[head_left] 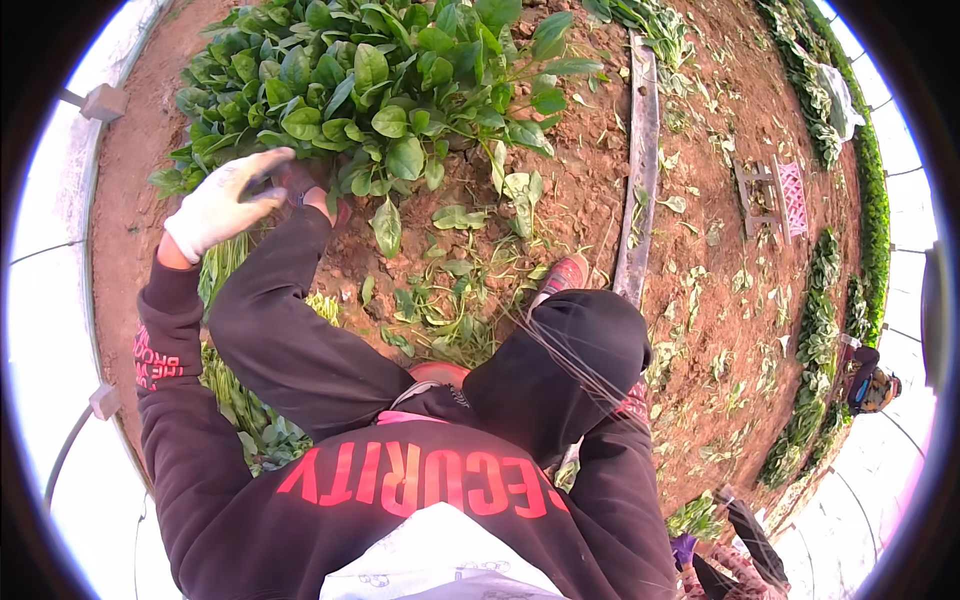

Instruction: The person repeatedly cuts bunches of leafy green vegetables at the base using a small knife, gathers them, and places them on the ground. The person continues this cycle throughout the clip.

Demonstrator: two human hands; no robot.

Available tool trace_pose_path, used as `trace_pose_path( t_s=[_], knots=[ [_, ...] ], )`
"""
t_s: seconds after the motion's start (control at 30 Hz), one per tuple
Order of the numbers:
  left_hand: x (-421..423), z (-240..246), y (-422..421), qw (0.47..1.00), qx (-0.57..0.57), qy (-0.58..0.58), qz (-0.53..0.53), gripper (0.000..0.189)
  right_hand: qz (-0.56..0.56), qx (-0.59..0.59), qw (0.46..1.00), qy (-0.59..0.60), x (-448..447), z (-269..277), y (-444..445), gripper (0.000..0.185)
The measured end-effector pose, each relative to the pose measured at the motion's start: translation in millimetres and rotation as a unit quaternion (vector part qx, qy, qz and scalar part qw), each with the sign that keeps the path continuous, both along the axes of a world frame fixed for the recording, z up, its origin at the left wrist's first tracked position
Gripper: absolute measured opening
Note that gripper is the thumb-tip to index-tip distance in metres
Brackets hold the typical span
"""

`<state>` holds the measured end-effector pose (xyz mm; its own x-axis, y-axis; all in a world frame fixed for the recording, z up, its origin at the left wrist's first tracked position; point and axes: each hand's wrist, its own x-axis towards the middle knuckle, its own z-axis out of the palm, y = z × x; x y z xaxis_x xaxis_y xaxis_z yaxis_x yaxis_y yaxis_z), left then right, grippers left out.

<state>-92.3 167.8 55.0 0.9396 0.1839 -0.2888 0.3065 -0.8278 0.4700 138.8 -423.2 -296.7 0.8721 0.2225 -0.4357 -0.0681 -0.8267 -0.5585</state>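
My left hand (232, 191), in a white knit glove, is held above my left shoe at the edge of a dense stand of spinach plants (337, 97). Its thumb and fingers are apart, with nothing seen between them. My right hand is out of sight; that arm runs down behind my right knee. Between my feet, loose spinach leaves (450, 300) and stems lie scattered on the brown soil. Cut spinach (232, 382) is laid in a row along the outside of my left leg, partly covered by my arm.
A grey flat strip (641, 165) runs along the soil right of my right shoe (566, 274). Farther right are a small stool with pink webbing (791, 199) and rows of cut spinach (814, 360). Two other people work at the lower right. Plastic greenhouse sheeting (52, 225) borders the left.
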Motion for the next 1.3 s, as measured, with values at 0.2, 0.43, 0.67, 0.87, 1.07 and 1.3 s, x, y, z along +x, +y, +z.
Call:
trace_pose_path(
  t_s=[0.2, 0.43, 0.67, 0.87, 1.07, 1.3],
  knots=[
    [78, -103, -104, 0.938, -0.003, 0.137, -0.320, 0.061, -0.031, -0.141, 0.989, -0.044, 3, -13, 36, 0.047],
    [152, -211, -184, 0.938, -0.005, 0.097, -0.333, 0.050, 0.011, -0.135, 0.987, -0.084, 12, -23, 42, 0.037],
    [229, -277, -246, 0.989, -0.092, -0.008, -0.112, 0.050, -0.012, -0.070, 0.996, -0.046, 14, -18, 34, 0.039],
    [298, -322, -252, 0.994, 0.003, -0.084, -0.068, 0.054, -0.172, 0.149, 0.956, 0.184, 20, -30, 17, 0.023],
    [385, -343, -214, 0.958, 0.214, -0.102, -0.160, 0.051, -0.184, 0.215, 0.947, 0.154, 17, -22, 14, 0.017],
    [447, -322, -117, 0.853, 0.435, 0.165, -0.237, 0.049, -0.354, 0.322, 0.835, 0.270, 36, 51, 40, 0.013]
  ],
)
